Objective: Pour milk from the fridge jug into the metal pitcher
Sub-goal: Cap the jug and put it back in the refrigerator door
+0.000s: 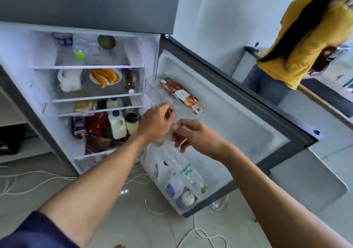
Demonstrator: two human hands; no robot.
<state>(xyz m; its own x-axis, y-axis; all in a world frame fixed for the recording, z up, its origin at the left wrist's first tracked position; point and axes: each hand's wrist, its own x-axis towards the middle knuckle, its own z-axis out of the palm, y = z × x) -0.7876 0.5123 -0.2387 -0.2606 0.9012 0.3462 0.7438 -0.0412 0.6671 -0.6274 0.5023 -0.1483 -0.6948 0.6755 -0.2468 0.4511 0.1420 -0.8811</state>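
The fridge stands open. A white milk jug with a blue cap sits on a lower inner shelf, with a second blue-capped jug on the shelf above. My left hand hovers at the middle shelf of the open door, fingers curled together; blur hides whether it grips anything. My right hand is beside it, fingers loosely bent, with nothing visible in it. Both hands are to the right of the jugs and apart from them. No metal pitcher is in view.
The door's bottom shelf holds a clear water bottle and white cartons. A juice carton lies on the door's upper shelf. White cables trail over the floor. A person in a yellow shirt stands at a counter on the right.
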